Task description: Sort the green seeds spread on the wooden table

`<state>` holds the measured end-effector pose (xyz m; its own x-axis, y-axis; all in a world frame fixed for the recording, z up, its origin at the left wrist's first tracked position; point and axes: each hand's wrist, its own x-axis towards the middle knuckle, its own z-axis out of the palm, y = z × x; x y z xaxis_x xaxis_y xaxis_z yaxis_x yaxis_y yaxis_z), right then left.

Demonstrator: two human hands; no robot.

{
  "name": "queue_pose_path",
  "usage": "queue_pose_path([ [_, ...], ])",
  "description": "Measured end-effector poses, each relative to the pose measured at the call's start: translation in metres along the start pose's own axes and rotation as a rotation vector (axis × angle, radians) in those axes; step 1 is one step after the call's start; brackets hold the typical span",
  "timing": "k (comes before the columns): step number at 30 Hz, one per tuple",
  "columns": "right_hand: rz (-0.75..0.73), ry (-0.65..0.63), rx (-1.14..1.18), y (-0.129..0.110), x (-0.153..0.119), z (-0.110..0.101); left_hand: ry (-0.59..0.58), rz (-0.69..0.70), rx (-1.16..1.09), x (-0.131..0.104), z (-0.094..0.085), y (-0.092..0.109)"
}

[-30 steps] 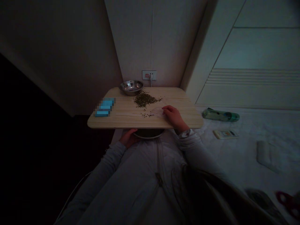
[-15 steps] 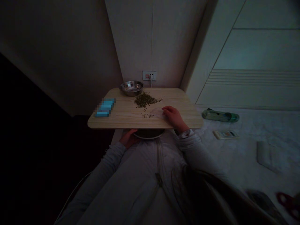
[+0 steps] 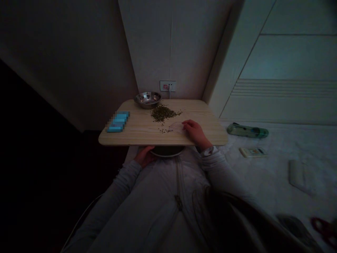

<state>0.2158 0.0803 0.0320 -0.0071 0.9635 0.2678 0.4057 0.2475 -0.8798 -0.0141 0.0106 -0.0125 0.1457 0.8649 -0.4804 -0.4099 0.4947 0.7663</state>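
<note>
My right hand (image 3: 195,132) is over the wooden tabletop with its fingers pinched on a thin, clear, rounded piece (image 3: 176,127), perhaps plastic. A few loose greenish grains (image 3: 163,130) lie just left of that piece. Behind them spreads a pile of small dark-green grains (image 3: 163,114), like beans or seeds. Below the table's front edge, my left hand (image 3: 145,156) grips the left side of a round bowl (image 3: 168,155) with a pale rim. The tabletop hides the far part of this bowl, and its dark inside cannot be made out.
A steel bowl (image 3: 147,100) stands at the back left of the wooden table (image 3: 142,138). A blurred blue-screened device (image 3: 118,121) lies at the left. On the white bedding are a green clear case (image 3: 247,130), a phone (image 3: 253,151) and red-handled scissors (image 3: 322,225). A wall socket (image 3: 167,85) holds a plug.
Both hands stay almost where they were, the right one still on the clear piece and the left one at the bowl. The view has shifted very slightly.
</note>
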Motion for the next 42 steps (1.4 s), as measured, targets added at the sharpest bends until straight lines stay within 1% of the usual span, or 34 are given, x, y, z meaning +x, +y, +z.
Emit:
queue_pose_path([
  [6, -0.023, -0.005, 0.003, 0.0064, 0.0026, 0.0008, -0.006, -0.001, -0.001, 0.0006, -0.0009, -0.0007],
  [9, -0.015, -0.013, 0.01, 0.0075, 0.0031, 0.0013, -0.026, 0.011, -0.005, 0.001, -0.0016, -0.0015],
  [16, -0.011, -0.003, 0.011, 0.0061, 0.0025, 0.002, -0.003, 0.006, -0.011, 0.0012, -0.0011, -0.0014],
  [21, -0.003, 0.005, -0.003, 0.0043, 0.0019, 0.0018, -0.012, -0.001, -0.02, -0.0007, 0.0014, 0.0001],
  [27, -0.021, 0.005, -0.006, 0.0016, 0.0008, 0.0005, -0.012, 0.007, -0.006, -0.0009, 0.0003, -0.0005],
  [30, -0.026, 0.007, -0.002, 0.0016, 0.0005, 0.0004, -0.019, 0.012, 0.0, -0.0013, 0.0006, -0.0003],
  [34, -0.022, 0.001, 0.012, 0.0029, 0.0006, 0.0008, 0.011, 0.006, -0.008, -0.0018, 0.0013, 0.0],
  [38, -0.022, 0.001, 0.016, 0.0041, 0.0011, 0.0012, -0.003, 0.001, -0.016, -0.0029, 0.002, 0.0005],
  [42, -0.018, -0.001, 0.022, 0.003, 0.0008, 0.001, 0.008, 0.007, -0.007, -0.004, 0.0029, 0.0011],
])
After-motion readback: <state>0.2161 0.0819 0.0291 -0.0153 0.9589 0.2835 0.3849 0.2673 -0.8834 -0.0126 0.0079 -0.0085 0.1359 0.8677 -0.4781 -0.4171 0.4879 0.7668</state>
